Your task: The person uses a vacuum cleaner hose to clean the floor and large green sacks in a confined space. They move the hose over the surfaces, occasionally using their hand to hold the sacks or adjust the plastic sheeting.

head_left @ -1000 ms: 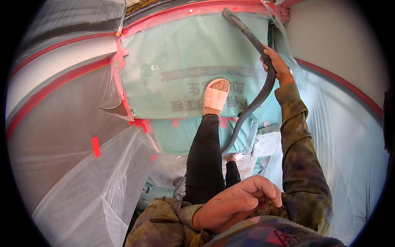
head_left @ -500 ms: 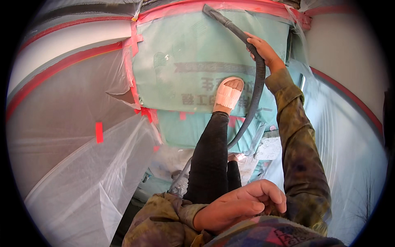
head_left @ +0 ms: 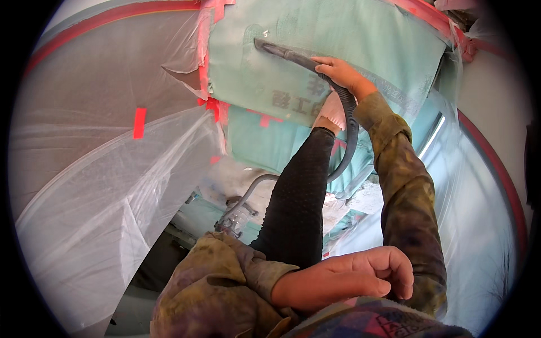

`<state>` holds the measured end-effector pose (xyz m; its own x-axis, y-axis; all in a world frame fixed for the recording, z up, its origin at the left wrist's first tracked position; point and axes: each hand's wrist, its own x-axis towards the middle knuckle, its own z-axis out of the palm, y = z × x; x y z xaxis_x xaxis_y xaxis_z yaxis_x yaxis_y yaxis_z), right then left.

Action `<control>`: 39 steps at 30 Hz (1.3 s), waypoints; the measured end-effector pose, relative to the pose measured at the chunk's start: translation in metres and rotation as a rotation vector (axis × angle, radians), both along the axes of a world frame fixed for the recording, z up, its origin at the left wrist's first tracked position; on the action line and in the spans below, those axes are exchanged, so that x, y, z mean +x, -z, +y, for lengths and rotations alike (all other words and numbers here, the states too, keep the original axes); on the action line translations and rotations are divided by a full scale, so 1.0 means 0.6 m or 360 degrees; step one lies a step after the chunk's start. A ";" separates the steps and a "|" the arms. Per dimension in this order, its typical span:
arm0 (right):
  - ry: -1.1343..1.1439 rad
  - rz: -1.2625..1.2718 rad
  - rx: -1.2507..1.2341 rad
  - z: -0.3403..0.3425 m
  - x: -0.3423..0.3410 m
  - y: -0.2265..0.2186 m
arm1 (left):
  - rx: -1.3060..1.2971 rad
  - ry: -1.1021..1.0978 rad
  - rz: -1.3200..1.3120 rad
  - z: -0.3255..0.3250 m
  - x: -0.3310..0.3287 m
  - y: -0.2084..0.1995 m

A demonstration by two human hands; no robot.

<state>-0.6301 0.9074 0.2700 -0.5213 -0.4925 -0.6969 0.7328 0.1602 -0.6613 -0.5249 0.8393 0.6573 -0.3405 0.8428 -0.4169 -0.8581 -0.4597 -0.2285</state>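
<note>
My right hand (head_left: 338, 73) is stretched forward and grips a dark vacuum nozzle (head_left: 282, 52) where it joins the ribbed grey hose (head_left: 351, 141). The nozzle's flat tip lies on a pale green protective sheet (head_left: 360, 34). The hose curves down behind my leg in black leggings (head_left: 298, 197); the foot in a white slipper (head_left: 335, 112) stands on the green sheet just under that hand. My left hand (head_left: 346, 276) rests near my body at the bottom, fingers curled with nothing in them, on patterned fabric.
Clear plastic film (head_left: 112, 191) covers the surfaces on the left and right, fixed with red tape (head_left: 139, 122). A small vacuum canister with a clear body (head_left: 234, 222) sits below, by my knee. A red-edged panel (head_left: 496, 163) runs down the right.
My right hand has swept the nozzle to the left and down across the green sheet, now over the slippered foot. My left hand has stayed put.
</note>
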 end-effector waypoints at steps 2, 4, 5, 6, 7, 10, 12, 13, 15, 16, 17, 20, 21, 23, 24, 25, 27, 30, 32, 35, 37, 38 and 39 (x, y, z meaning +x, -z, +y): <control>0.0109 0.0007 -0.0006 -0.009 0.006 0.009 | -0.0014 -0.0052 -0.0053 -0.004 0.003 -0.001; 0.0260 -0.0087 0.0006 0.035 0.003 0.012 | -0.0032 -0.0087 -0.0083 -0.009 0.006 -0.002; 0.0292 -0.0062 -0.0024 0.053 0.002 0.017 | -0.0035 -0.0094 -0.0088 -0.010 0.007 -0.002; 0.0299 -0.0027 -0.0018 0.051 0.007 0.025 | -0.0037 -0.0101 -0.0093 -0.010 0.008 -0.002; 0.0313 0.0005 0.0003 0.052 0.014 0.027 | -0.0032 -0.0098 -0.0102 -0.010 0.010 -0.001; 0.0160 0.0017 0.0063 0.015 0.016 -0.019 | -0.0016 -0.0083 -0.0099 -0.012 0.013 -0.001; 0.0078 0.0094 0.0122 -0.013 0.015 -0.014 | 0.0009 -0.0064 -0.0080 -0.012 0.012 0.000; 0.0089 0.0037 0.0152 -0.020 0.008 -0.033 | 0.0007 -0.0061 -0.0075 -0.015 0.012 0.001; 0.0206 -0.0006 0.0091 0.000 0.007 -0.025 | 0.0007 -0.0052 -0.0068 -0.021 0.012 0.001; 0.0261 -0.0029 0.0059 0.004 0.005 -0.033 | 0.0039 -0.0078 -0.0069 -0.024 0.016 0.003; 0.0303 -0.0106 0.0122 0.011 0.007 -0.050 | 0.0072 -0.0103 -0.0070 -0.027 0.023 0.008; 0.0300 0.0085 0.0103 -0.018 0.016 -0.046 | 0.0150 -0.0135 -0.0106 -0.025 0.029 0.011; 0.0289 0.0059 0.0158 -0.028 0.018 -0.048 | 0.0175 -0.0098 -0.0087 -0.024 0.028 0.011; 0.0260 0.0073 0.0130 -0.009 0.011 -0.039 | 0.0099 -0.0087 -0.0088 -0.018 0.025 0.005; 0.0248 0.0080 0.0118 0.008 0.009 -0.037 | 0.0063 -0.0080 -0.0088 -0.015 0.026 0.003; 0.0232 0.0076 0.0097 0.019 0.012 -0.048 | 0.0040 -0.0072 -0.0094 -0.018 0.028 0.003; 0.0162 0.0094 0.0033 0.078 0.033 -0.013 | 0.0053 -0.0022 -0.0096 -0.023 0.028 0.007; 0.0059 -0.0107 -0.0047 0.095 0.058 -0.032 | 0.0042 -0.0060 -0.0108 -0.026 0.033 0.005; 0.0119 -0.0071 0.0015 0.082 0.069 -0.038 | 0.0068 -0.0028 -0.0105 -0.018 0.033 0.005; 0.0094 0.0167 0.0112 0.036 0.073 -0.017 | 0.0060 0.0001 -0.0073 -0.006 0.036 0.005; 0.0081 0.0108 0.0098 0.038 0.072 -0.010 | 0.0054 0.0018 -0.0064 -0.002 0.041 0.005; 0.0155 0.0107 0.0067 0.049 0.077 -0.008 | 0.0060 0.0031 -0.0068 0.000 0.044 0.007; 0.0233 0.0106 0.0039 0.066 0.086 -0.008 | 0.0069 0.0049 -0.0072 0.002 0.046 0.009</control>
<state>-0.5785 0.9470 0.2748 -0.6320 -0.3911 -0.6691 0.7040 0.0714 -0.7066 -0.4972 0.8403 0.6522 -0.2956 0.8701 -0.3944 -0.8600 -0.4221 -0.2866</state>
